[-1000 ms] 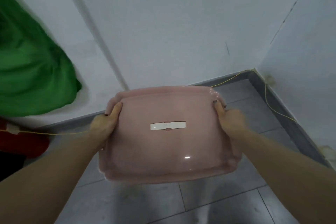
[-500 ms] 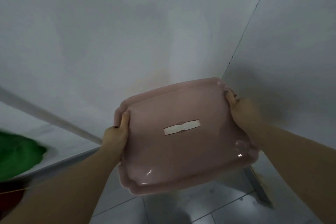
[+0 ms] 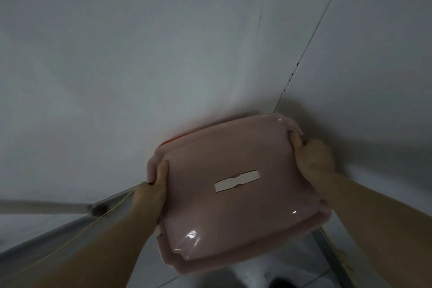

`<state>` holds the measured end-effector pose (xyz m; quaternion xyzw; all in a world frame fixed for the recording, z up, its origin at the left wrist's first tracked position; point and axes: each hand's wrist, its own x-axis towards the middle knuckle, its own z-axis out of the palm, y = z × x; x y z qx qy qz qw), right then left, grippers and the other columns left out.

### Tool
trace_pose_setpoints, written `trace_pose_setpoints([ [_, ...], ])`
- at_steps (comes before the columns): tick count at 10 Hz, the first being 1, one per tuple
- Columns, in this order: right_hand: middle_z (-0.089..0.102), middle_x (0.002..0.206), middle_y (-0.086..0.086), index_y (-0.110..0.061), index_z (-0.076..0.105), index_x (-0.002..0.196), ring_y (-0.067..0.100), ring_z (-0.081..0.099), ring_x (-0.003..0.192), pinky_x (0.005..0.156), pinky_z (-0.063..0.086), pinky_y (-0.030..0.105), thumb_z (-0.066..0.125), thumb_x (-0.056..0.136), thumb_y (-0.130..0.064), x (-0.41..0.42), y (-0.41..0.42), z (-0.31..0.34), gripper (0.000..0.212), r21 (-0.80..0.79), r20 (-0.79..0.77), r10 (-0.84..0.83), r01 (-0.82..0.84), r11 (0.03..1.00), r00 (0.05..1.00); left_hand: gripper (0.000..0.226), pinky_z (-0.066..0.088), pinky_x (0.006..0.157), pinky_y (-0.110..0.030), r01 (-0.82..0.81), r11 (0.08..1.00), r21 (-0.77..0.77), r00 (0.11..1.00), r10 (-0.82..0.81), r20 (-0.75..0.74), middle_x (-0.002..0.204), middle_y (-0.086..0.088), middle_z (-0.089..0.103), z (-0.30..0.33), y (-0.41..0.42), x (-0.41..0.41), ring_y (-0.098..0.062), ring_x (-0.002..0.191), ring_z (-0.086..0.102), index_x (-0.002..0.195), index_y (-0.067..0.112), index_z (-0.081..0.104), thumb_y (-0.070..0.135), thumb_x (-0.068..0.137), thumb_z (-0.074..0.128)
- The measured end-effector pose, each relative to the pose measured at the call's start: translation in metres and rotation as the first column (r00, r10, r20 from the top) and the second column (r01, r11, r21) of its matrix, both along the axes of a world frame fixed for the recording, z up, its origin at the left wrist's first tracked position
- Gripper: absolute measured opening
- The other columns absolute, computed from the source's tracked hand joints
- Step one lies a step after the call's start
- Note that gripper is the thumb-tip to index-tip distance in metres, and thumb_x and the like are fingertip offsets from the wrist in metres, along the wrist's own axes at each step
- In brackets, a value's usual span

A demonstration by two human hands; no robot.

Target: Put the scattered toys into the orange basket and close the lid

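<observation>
A pale pink plastic lid (image 3: 236,215) with a white slot in its middle fills the lower centre of the head view, held up in the air and tilted. My left hand (image 3: 152,192) grips its left edge, thumb on top. My right hand (image 3: 313,159) grips its far right corner. A thin orange-red streak (image 3: 173,141) shows along the lid's far edge; whether that is the basket I cannot tell. No toys are in view.
White walls meet in a corner (image 3: 301,63) behind the lid. A grey skirting strip (image 3: 58,227) and a thin yellow cord run along the wall's foot at left. Grey floor tiles (image 3: 252,273) show below the lid.
The view has swung up and right toward the wall corner. The green cloth and red object at left have left the frame. Both hands keep their grip on the lid.
</observation>
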<state>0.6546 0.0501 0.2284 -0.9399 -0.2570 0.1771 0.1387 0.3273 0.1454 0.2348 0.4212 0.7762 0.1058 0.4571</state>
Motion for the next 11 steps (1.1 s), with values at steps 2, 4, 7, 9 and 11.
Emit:
trace_pose_setpoints([
  [2, 0.070, 0.102, 0.026, -0.007, 0.073, 0.102, 0.042, 0.065, 0.099, 0.080, 0.051, 0.041, 0.031, 0.096, -0.065, 0.019, 0.015, -0.095, 0.072, -0.005, 0.008, 0.014, -0.014, 1.000, 1.000, 0.068, 0.046, 0.070, -0.035, -0.017, 1.000, -0.021, 1.000, 0.017, 0.004, 0.091, -0.016, 0.061, -0.093, -0.002, 0.019, -0.029, 0.080, 0.058, 0.097, 0.008, 0.058, 0.073, 0.085, 0.046],
  [4, 0.070, 0.103, 0.026, -0.008, 0.073, 0.103, 0.043, 0.065, 0.099, 0.081, 0.051, 0.043, 0.034, 0.096, -0.064, 0.029, 0.020, -0.146, 0.068, -0.016, 0.019, -0.004, 0.004, 1.000, 1.000, 0.084, 0.050, 0.069, -0.035, -0.040, 0.996, -0.083, 0.999, 0.040, 0.003, 0.095, -0.017, 0.067, -0.147, -0.003, 0.028, -0.033, 0.086, 0.064, 0.107, 0.005, 0.066, 0.081, 0.078, 0.045],
  [7, 0.067, 0.099, 0.032, -0.001, 0.069, 0.098, 0.046, 0.065, 0.092, 0.077, 0.050, 0.045, 0.035, 0.101, -0.051, 0.041, 0.031, -0.178, 0.061, 0.022, 0.124, 0.021, -0.024, 0.999, 0.992, 0.078, 0.049, 0.080, -0.036, 0.023, 0.995, -0.098, 0.999, -0.025, -0.020, 0.095, -0.013, 0.063, -0.165, 0.021, 0.043, -0.029, 0.087, 0.060, 0.100, 0.008, 0.061, 0.081, 0.078, 0.045],
  [9, 0.066, 0.106, 0.034, 0.006, 0.067, 0.101, 0.045, 0.064, 0.100, 0.084, 0.050, 0.044, 0.032, 0.102, -0.048, 0.038, 0.045, -0.169, 0.064, -0.039, 0.052, 0.004, -0.002, 0.999, 0.999, 0.104, 0.054, 0.088, -0.036, 0.101, 0.953, -0.284, 0.994, -0.083, 0.078, 0.118, -0.010, 0.064, -0.154, 0.035, 0.038, -0.026, 0.102, 0.063, 0.127, 0.012, 0.060, 0.093, 0.064, 0.045],
  [11, 0.051, 0.133, 0.024, -0.002, 0.043, 0.130, 0.042, 0.051, 0.122, 0.098, 0.041, 0.047, 0.044, 0.094, -0.027, 0.010, 0.053, -0.097, 0.044, -0.244, 0.013, -0.043, 0.045, 0.969, 0.999, 0.060, 0.057, 0.084, -0.038, 0.365, 0.862, -0.351, 0.913, -0.406, -0.047, 0.103, -0.010, 0.068, -0.084, 0.048, 0.035, -0.023, 0.096, 0.068, 0.110, 0.005, 0.061, 0.061, 0.089, 0.055],
])
